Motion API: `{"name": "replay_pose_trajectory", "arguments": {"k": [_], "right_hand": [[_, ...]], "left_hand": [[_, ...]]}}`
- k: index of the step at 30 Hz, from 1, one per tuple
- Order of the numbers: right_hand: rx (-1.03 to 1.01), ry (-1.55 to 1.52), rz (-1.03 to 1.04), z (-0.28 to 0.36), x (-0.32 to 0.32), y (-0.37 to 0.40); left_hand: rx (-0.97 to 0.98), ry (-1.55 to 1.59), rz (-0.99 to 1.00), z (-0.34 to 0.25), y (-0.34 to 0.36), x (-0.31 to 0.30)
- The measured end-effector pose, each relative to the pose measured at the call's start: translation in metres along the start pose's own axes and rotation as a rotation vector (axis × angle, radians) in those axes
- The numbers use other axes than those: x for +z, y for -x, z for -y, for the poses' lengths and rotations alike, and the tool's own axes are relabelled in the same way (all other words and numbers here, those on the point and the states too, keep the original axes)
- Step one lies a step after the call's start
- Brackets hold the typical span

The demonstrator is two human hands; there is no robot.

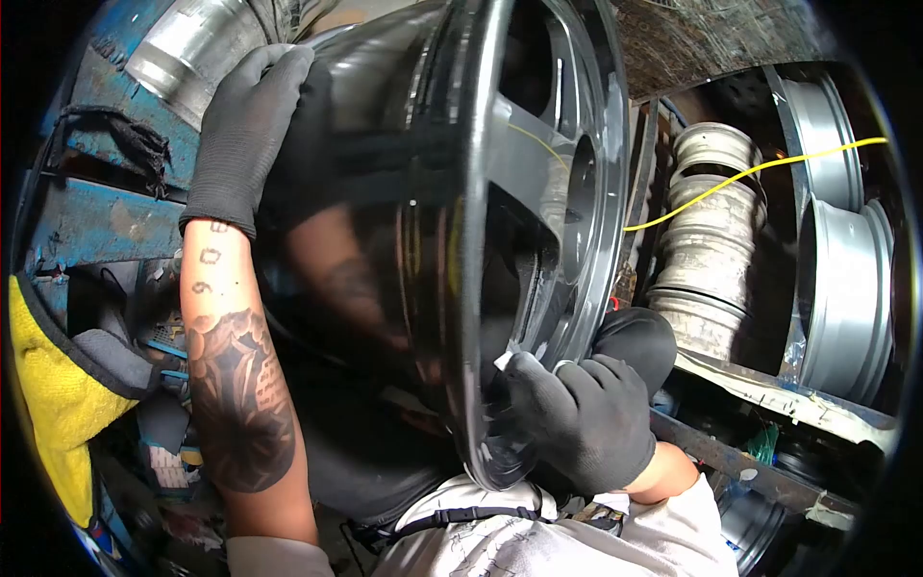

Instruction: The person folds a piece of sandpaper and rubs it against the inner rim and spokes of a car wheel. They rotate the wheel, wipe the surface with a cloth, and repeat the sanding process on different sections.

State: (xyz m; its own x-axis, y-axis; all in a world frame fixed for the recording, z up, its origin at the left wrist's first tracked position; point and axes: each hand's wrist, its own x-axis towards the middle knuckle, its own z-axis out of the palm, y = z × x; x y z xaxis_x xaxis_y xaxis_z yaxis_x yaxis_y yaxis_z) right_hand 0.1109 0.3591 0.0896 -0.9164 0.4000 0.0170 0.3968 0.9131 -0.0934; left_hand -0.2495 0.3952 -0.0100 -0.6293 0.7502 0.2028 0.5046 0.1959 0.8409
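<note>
A large glossy black wheel rim [370,202] stands on edge in front of me, its spoked face turned to the right. My left hand [255,120], in a dark grey glove, rests on the far left edge of the barrel, fingers together over it. At the near lower part of the spoked face is my right hand [586,413], also gloved, its fingers curled in. A small white piece [508,360] shows between its thumb and forefinger, close against the rim's lip.
Silver wheels [846,288] and a stack of worn rims [707,250] fill a rack at the right, crossed by a yellow hose [740,177]. A metal cylinder [187,58] and blue metal frame [106,221] stand left, above a yellow cloth [62,404].
</note>
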Motion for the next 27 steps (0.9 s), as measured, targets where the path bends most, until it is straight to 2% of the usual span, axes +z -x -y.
{"name": "replay_pose_trajectory", "arguments": {"k": [3,4,7,10,14,17,20,23,25,27], "right_hand": [[-0.067,0.099,0.093,-0.001,-0.011,0.007],[-0.035,0.077,0.137,0.002,-0.017,0.004],[-0.066,0.054,0.048,-0.002,-0.005,-0.001],[-0.064,0.085,0.139,-0.001,-0.018,0.002],[-0.037,0.01,0.095,-0.003,-0.006,-0.002],[-0.026,0.021,0.188,-0.001,-0.021,-0.001],[-0.025,-0.047,0.035,-0.006,-0.002,-0.007],[-0.075,-0.012,-0.034,-0.008,-0.01,-0.003],[-0.068,-0.012,-0.078,-0.008,-0.009,0.002],[-0.061,-0.052,-0.1,-0.011,-0.005,0.003]], "left_hand": [[0.022,-0.077,0.029,0.004,-0.004,0.001],[0.025,-0.091,0.023,0.004,-0.003,0.0],[0.013,-0.093,0.008,0.001,-0.002,0.002],[-0.031,-0.024,0.034,-0.002,0.0,0.0],[-0.133,0.086,-0.005,-0.013,0.004,0.0],[0.007,-0.031,0.019,-0.001,0.0,0.0],[-0.137,0.076,-0.003,-0.013,0.005,0.0],[-0.185,0.177,0.034,-0.016,0.006,-0.001],[-0.024,0.028,0.007,-0.005,0.002,-0.001],[0.008,0.02,0.004,0.0,0.0,0.001]]}}
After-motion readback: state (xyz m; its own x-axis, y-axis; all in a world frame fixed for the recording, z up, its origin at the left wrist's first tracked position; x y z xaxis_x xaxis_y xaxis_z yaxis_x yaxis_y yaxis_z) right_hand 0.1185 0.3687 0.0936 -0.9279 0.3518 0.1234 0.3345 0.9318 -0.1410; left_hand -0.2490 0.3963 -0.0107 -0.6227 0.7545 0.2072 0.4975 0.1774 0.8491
